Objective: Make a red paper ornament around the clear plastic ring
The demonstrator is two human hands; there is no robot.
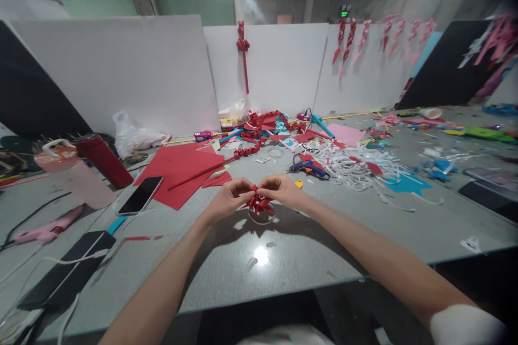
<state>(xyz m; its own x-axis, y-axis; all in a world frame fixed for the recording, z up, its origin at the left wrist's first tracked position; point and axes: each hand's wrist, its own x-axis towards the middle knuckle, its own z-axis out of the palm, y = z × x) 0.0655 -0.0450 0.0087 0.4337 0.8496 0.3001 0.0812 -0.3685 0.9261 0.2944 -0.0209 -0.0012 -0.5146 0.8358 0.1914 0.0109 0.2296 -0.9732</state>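
Both hands meet over the middle of the table, pinching a small folded red paper piece (259,204) with several pointed ends. My left hand (232,197) grips it from the left, thumb and forefinger together. From the other side my right hand (281,190) pinches its upper part, fingertips almost touching the left ones. Just below the paper piece a thin pale ring (262,221) shows, partly covered by it; I cannot tell whether the two are joined. A blue glue gun (309,167) lies beyond my right hand, and red paper sheets (178,167) lie beyond the left.
At left are a pink bottle (73,172), a red tumbler (103,161), a phone (141,195), a black power bank (67,269) and a pink glue gun (50,226). White paper strips (356,164) pile up at right. Red folded-paper chains (254,126) lie before white boards (279,70).
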